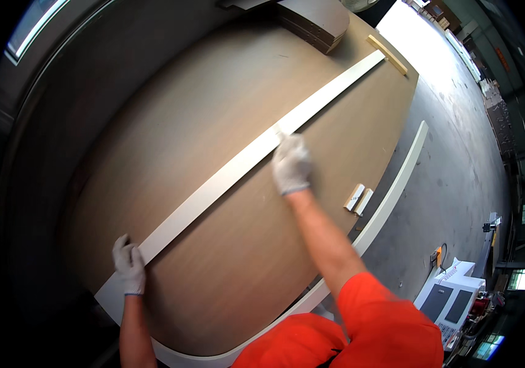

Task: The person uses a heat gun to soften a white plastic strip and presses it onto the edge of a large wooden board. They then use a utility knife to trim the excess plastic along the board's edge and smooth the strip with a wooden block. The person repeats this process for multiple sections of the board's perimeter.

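White strip (231, 170) is running diagonally across the brown tabletop (213, 110), from lower left to upper right of the frame. At lower left, the gloved left hand (130, 270) is lying across it near one end, fingers partly bent; whether they are gripping cannot be told. At centre, the gloved right hand (292, 164) is blurring, its fingers meeting the strip's edge or hovering just above, their opening unclear. Markings on the white cabinet (448, 299), lower right, are appearing too small to read.
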Demonstrator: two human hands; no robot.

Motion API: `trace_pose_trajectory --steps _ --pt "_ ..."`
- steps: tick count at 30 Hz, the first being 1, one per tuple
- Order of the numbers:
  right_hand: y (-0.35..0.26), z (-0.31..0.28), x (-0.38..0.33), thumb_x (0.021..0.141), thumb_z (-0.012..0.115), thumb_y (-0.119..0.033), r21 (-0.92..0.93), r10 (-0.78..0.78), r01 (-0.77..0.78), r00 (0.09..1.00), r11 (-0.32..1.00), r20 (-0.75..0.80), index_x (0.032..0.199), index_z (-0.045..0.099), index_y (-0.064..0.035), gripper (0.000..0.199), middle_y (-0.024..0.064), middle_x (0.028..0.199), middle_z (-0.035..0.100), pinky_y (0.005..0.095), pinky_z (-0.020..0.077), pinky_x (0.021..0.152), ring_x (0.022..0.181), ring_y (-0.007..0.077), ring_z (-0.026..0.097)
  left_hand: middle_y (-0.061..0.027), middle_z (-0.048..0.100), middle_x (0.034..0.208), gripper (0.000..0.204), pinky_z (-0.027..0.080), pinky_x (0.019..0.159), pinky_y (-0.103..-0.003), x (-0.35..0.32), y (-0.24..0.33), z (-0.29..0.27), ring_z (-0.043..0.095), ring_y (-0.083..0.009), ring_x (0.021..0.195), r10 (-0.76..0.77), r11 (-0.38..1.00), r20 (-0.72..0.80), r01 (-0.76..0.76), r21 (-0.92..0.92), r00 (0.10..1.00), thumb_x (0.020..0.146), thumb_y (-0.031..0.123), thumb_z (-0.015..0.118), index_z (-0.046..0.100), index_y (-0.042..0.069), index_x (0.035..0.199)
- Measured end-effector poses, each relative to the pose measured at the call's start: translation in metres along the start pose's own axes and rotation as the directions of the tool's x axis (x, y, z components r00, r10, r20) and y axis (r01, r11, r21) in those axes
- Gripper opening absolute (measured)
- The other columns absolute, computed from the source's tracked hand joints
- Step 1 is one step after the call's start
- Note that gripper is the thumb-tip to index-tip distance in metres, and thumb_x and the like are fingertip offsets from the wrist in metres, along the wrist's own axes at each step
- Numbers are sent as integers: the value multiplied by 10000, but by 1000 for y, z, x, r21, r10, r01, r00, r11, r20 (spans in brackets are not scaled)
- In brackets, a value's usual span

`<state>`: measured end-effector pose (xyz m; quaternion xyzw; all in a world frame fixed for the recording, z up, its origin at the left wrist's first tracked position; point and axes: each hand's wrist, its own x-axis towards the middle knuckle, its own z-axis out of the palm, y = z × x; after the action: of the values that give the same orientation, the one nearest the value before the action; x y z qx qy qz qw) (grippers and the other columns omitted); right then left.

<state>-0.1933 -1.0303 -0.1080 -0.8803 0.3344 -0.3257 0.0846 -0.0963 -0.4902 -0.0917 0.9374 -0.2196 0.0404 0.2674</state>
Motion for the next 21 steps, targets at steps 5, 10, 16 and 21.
trace_pose_trajectory --steps 5,10,16,21 --pt "47 0 54 962 610 -101 -204 71 -75 997 976 -29 1122 664 -92 170 179 1049 685 515 609 772 912 403 719 -252 557 1521 193 393 1199 -503 -57 -88 -60 532 -422 1393 -183 969 -80 193 151 980 1021 154 603 672 -25 999" --pt "-80 0 -61 940 615 -124 -34 -181 183 982 983 55 1114 671 -123 183 149 1019 632 486 596 712 907 349 677 -250 586 1493 195 386 1204 -508 -59 -78 -59 529 -423 1401 -159 976 -98 171 131 982 1012 166 612 672 -19 1002" --pt "-247 -45 -212 910 607 -163 348 -537 441 802 827 260 1000 636 -84 123 117 886 633 425 522 592 802 284 642 -231 608 1478 182 379 1208 -508 -58 -77 -59 529 -412 1409 -148 981 -108 160 111 983 1000 174 630 683 0 994" --pt "-109 -16 -62 1052 575 -174 110 -87 92 995 990 -47 1030 662 -72 136 171 902 674 514 553 620 758 385 688 -223 621 1465 179 377 1208 -513 -63 -81 -65 526 -411 1413 -158 972 -119 176 158 980 998 180 638 686 7 994"
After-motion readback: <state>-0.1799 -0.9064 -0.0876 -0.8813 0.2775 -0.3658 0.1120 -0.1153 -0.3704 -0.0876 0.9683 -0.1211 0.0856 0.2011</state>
